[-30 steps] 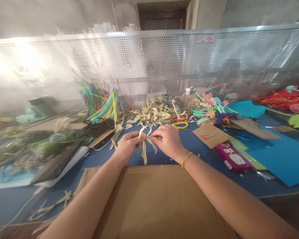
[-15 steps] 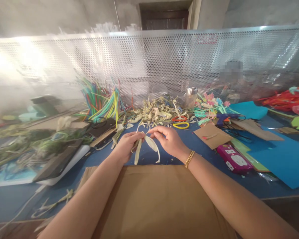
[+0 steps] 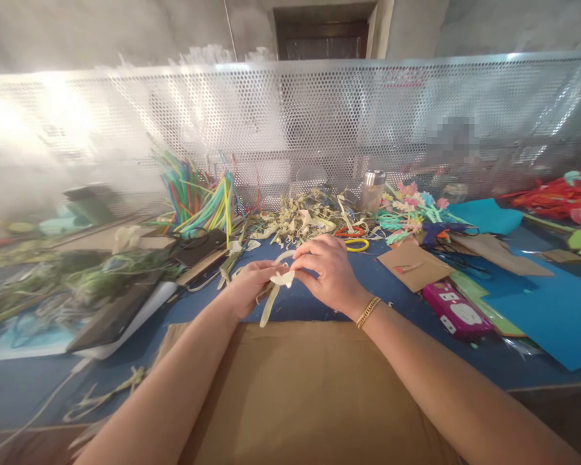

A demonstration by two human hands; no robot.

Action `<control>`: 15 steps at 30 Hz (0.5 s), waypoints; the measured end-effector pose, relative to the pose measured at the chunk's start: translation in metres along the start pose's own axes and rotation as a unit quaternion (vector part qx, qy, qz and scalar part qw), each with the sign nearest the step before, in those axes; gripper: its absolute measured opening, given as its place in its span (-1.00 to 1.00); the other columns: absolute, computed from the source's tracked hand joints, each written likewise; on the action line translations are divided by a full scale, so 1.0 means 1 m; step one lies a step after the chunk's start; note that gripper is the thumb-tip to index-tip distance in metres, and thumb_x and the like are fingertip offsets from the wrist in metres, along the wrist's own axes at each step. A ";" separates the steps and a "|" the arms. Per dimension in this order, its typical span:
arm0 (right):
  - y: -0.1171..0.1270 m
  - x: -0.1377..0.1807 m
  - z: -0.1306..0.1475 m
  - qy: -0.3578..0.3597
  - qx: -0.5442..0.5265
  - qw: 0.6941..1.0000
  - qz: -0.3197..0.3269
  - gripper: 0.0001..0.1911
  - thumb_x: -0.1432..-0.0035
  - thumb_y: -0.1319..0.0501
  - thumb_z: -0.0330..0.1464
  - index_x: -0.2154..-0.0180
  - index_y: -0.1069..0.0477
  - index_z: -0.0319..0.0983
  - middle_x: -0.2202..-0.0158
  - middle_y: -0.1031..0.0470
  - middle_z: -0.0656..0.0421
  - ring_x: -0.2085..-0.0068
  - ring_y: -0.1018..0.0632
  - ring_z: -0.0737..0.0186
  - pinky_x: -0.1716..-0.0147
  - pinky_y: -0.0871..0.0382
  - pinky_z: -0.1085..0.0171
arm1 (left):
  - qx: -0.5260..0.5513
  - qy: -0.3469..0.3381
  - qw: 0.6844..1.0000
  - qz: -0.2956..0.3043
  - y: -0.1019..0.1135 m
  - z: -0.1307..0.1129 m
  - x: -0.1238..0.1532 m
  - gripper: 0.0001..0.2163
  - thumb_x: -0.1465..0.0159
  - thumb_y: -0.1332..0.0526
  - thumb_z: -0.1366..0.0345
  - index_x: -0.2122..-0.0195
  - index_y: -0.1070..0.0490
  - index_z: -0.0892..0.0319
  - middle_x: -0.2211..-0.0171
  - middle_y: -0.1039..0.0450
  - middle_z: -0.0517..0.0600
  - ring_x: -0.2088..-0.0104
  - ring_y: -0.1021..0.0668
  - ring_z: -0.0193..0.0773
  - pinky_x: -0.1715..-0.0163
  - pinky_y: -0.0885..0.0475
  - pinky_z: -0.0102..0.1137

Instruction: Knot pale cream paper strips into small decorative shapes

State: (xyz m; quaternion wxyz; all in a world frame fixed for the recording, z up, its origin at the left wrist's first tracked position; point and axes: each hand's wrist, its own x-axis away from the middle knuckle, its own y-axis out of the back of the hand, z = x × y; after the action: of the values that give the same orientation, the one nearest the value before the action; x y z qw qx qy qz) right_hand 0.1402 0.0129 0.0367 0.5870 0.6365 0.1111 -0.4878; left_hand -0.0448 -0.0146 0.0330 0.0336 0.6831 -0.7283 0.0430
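Pale, flat strips like dried leaf or husk [image 3: 270, 306] are gripped between my two hands, above the blue table near the cardboard's far edge. My left hand [image 3: 252, 284] pinches them with thumb and forefinger, and one strip hangs down below it. My right hand [image 3: 323, 268], with a gold bracelet at the wrist, has its fingers closed on a pale strip right beside the left fingertips. A short whitish piece [image 3: 284, 279] shows between the hands. Exactly how the strips are joined is hidden by the fingers.
Brown cardboard [image 3: 319, 387] lies in front of me. Behind the hands are a heap of dried strips [image 3: 310, 216], yellow-handled scissors [image 3: 357, 245] and a bottle [image 3: 374, 190]. Colourful pipe cleaners [image 3: 198, 200] stand left; a purple box [image 3: 458, 310] and blue sheets [image 3: 552, 303] lie right.
My right hand has moved left and slightly up against the left fingertips, its fingers now over the strips. The broad strip that hung between the hands is now folded or gathered up.
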 end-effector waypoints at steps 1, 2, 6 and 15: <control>0.000 0.000 0.001 0.001 0.002 1.000 0.001 -0.81 -0.21 -0.19 -0.19 0.37 -0.51 -0.09 0.18 -0.53 0.24 0.06 -0.35 0.16 0.05 -0.05 0.12 | -0.013 -0.011 1.000 -0.003 0.001 0.001 0.000 -0.82 0.02 -0.35 0.23 0.57 -0.43 0.22 0.69 -0.26 -0.12 0.70 -0.22 -0.47 0.69 -0.06 -0.48; 0.000 0.000 0.001 0.001 0.002 1.000 0.005 -0.81 -0.23 -0.18 -0.19 0.36 -0.50 -0.10 0.17 -0.54 0.24 0.04 -0.35 0.16 0.03 -0.03 0.12 | -0.027 -0.020 0.999 -0.003 0.003 0.002 -0.001 -0.83 0.03 -0.35 0.24 0.56 -0.45 0.23 0.68 -0.28 -0.11 0.69 -0.24 -0.46 0.67 -0.08 -0.48; -0.002 0.002 0.000 -0.021 -0.010 0.999 0.028 -0.79 -0.28 -0.11 -0.25 0.32 -0.48 -0.12 0.29 -0.56 0.26 0.13 -0.41 0.22 0.05 0.00 0.13 | -0.052 -0.023 0.998 0.023 0.008 0.003 -0.002 -0.86 0.01 -0.35 0.26 0.53 -0.48 0.22 0.66 -0.30 -0.11 0.68 -0.23 -0.46 0.68 -0.04 -0.49; -0.001 0.001 0.001 0.006 -0.035 0.999 0.000 -0.80 -0.26 -0.14 -0.27 0.35 -0.52 -0.06 0.22 -0.58 0.30 0.11 -0.40 0.23 0.03 0.03 0.12 | -0.002 0.010 1.000 0.028 0.004 -0.001 0.001 -0.79 0.03 -0.38 0.17 0.51 -0.49 0.20 0.70 -0.26 -0.12 0.74 -0.16 -0.49 0.74 0.06 -0.48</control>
State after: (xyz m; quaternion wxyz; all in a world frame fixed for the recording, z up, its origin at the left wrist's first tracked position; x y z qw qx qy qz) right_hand 0.1396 0.0121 0.0352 0.6082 0.6185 0.1324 -0.4797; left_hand -0.0484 -0.0154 0.0336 0.0415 0.6619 -0.7468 0.0492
